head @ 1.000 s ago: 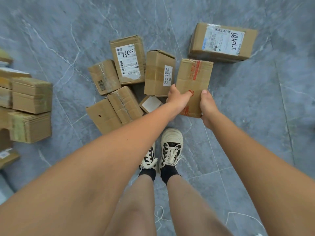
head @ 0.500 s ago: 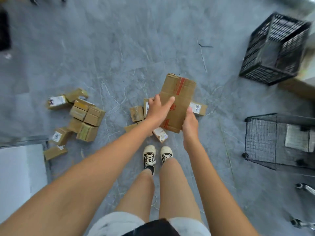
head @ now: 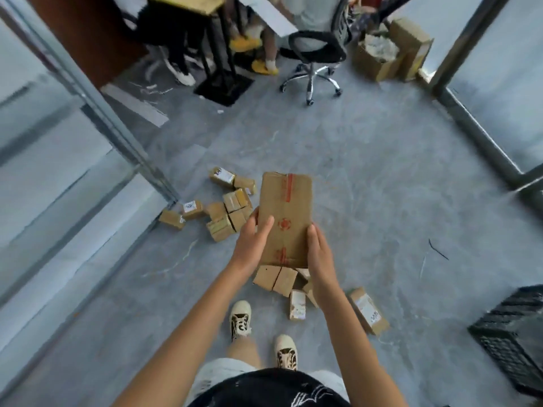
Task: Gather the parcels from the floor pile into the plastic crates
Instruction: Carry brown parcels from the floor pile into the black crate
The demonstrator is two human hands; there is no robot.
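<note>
Holding a long cardboard parcel [head: 284, 218] in both hands, you have it up off the floor, flat side toward the camera, red tape strip and red stamps showing. Your left hand [head: 252, 245] grips its left edge, thumb laid over the front face, fingers wrapped behind. Your right hand [head: 318, 254] clasps the lower right edge, fingers curled round the side. Both grips are closed on this one box.

Directly beneath the held parcel, a small cluster of parcels [head: 276, 279] lies on the grey floor [head: 382, 201], partly hidden by your right forearm. Just beside it: a narrow box with a white label [head: 297, 305], and a longer labelled box [head: 368, 311] to the right of your arm. A second pile [head: 226, 211] sits to the left, near the foot of a metal frame [head: 123, 136].

Black plastic crate [head: 511, 333] at the lower right edge, well apart from the parcel; only part of it in view. Your shoes [head: 241, 317] stand near the closer cluster.

Far side: office chair [head: 316, 51], open cartons [head: 390, 51], seated persons' legs under a table [head: 188, 2]. Image blurred there.
</note>
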